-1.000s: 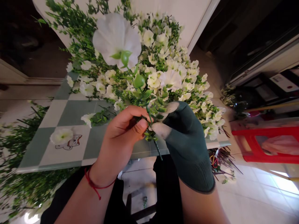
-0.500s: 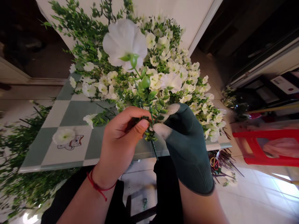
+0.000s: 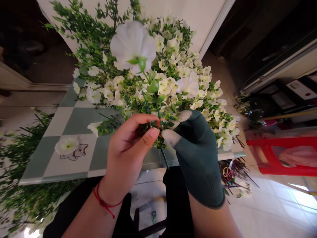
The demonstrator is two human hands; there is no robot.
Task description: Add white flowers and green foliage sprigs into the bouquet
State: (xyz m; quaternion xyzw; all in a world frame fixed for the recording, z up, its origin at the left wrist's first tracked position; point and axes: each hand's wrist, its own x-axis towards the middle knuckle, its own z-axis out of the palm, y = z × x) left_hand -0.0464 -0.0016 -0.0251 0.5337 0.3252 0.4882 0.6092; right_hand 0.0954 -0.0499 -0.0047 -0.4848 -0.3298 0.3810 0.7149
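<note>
Works at a table (image 3: 84, 120) topped in grey-green and white checks, before a white panel (image 3: 208, 19), over a pale tiled floor (image 3: 267, 215). Faces a heap of white flowers (image 3: 205, 79) and leafy sprays (image 3: 84, 29) banked across the far side, with a loose bloom (image 3: 66, 145) lying at left, partly over a cartoon animal (image 3: 80, 151). Has more greenery (image 3: 37, 198) below at left and, at right, scissors (image 3: 227, 172) among dark stems (image 3: 244, 170) near a red plastic frame (image 3: 266, 157). Hides part of the heap behind the large bloom (image 3: 132, 43) of a flower stem (image 3: 159, 114), held tilted over the table's near edge. Pinches that stem in the bare left hand (image 3: 128, 145), thumb against forefinger, and likewise clasps it in the gloved right hand (image 3: 196, 142).
</note>
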